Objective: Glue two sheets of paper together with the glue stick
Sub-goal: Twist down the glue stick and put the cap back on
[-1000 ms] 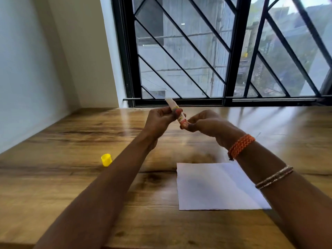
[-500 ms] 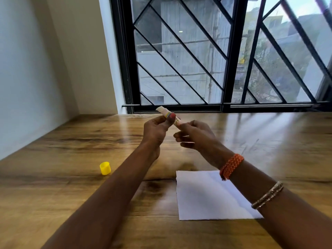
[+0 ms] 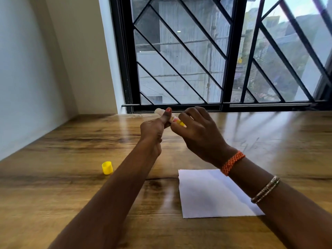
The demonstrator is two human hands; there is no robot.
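Head: one glue stick (image 3: 175, 119), one cap (image 3: 107, 168)

- A glossy wood-grain surface (image 3: 53, 177) fills the near scene and reflects daylight.
- A large window (image 3: 224, 60) with a black frame and diagonal black bars runs along its far edge.
- Plain pale walls (image 3: 27, 69) meet at the far left corner.
- Grey buildings and greenery show outside.

Glue stick (image 3: 175, 119) uncapped, tilted, held above table w/ pale tip up-left. Yellow cap (image 3: 107, 168) lies apart, left. White paper (image 3: 212, 194) flat, near edge.
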